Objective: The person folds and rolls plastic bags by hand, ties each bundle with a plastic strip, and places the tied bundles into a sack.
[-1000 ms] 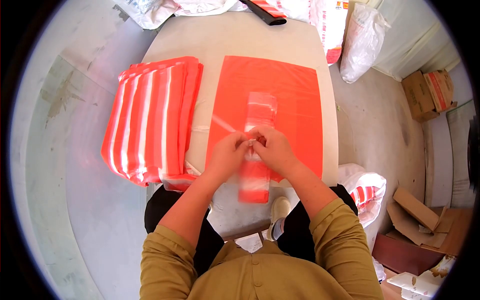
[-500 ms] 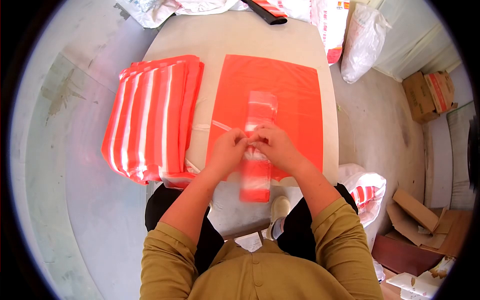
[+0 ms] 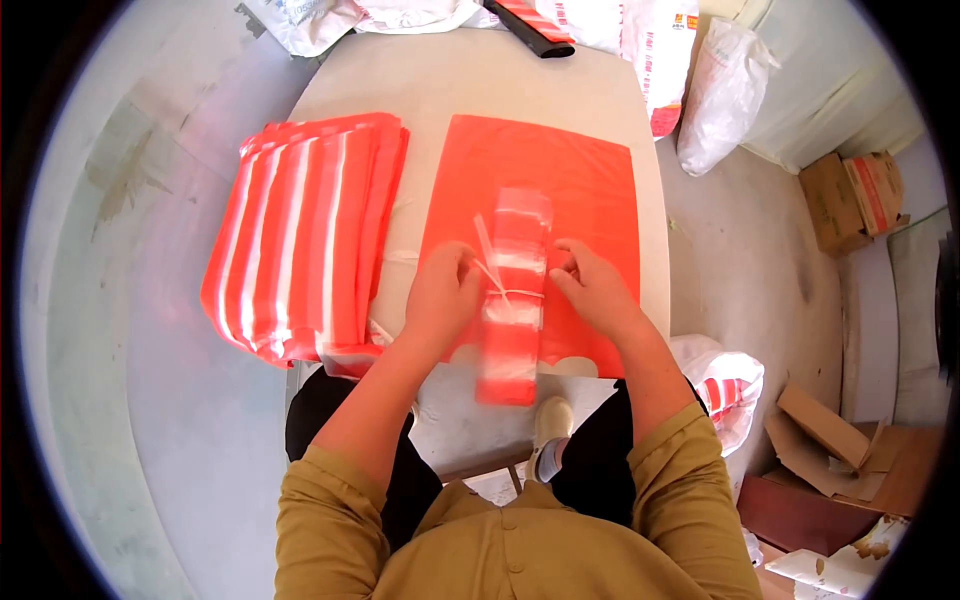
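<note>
A folded bundle of red-and-white striped plastic bags (image 3: 516, 340) lies lengthwise in front of me, its near end jutting past the table edge. A thin pale tie (image 3: 515, 293) runs around its middle, with loose ends sticking up and to the left. My left hand (image 3: 445, 290) is just left of the tie, fingers loosely curled with a gap at the thumb. To the right of the bundle, my right hand (image 3: 597, 288) has its thumb and fingers apart. Beneath the bundle lies a flat red plastic sheet (image 3: 590, 190).
A stack of striped red bags (image 3: 300, 230) sits at the table's left side. White sacks (image 3: 725, 95) and a dark-ended striped roll (image 3: 535, 28) are at the far end. An open sack (image 3: 735, 390) and cardboard boxes (image 3: 825, 430) stand on the right-hand floor.
My hands have parted from the middle of the bundle, left hand to the left and right hand to the right. The tie around the bundle now shows.
</note>
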`<state>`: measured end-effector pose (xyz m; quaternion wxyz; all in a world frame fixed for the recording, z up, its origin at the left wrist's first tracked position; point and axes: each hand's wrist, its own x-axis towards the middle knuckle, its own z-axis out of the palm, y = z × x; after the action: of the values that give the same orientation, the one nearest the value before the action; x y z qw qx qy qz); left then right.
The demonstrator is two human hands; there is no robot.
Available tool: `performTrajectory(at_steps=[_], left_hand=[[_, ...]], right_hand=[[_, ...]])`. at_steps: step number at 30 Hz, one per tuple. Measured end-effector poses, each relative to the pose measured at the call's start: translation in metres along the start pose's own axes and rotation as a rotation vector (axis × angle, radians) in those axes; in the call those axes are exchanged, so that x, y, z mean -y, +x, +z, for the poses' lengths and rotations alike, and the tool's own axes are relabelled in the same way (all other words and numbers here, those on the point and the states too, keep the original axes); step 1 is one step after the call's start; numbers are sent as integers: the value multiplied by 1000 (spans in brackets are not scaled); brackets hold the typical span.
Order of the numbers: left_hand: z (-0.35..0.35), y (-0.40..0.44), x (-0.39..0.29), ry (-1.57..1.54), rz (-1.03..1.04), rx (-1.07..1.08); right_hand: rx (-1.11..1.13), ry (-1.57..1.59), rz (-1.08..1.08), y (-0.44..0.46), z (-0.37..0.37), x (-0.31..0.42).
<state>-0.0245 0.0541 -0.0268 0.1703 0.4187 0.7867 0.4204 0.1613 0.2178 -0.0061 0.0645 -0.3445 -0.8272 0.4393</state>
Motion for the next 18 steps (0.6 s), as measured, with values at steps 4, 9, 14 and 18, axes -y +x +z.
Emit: performTrajectory(at_steps=[4,9,14,18], left_hand=[[22,-15,27,-242,15,187],[-6,-15,-9,-955,-513,267],[-22,-17,-6,-1323,-700,276],[-14,-20,-3,-1244,-624,299]], right_hand=[[67,-76,4,2,17,-5],[54,625,-138,-4,22,17],[-123,743,138,3,28,18],[191,899,175,-2,64,20]])
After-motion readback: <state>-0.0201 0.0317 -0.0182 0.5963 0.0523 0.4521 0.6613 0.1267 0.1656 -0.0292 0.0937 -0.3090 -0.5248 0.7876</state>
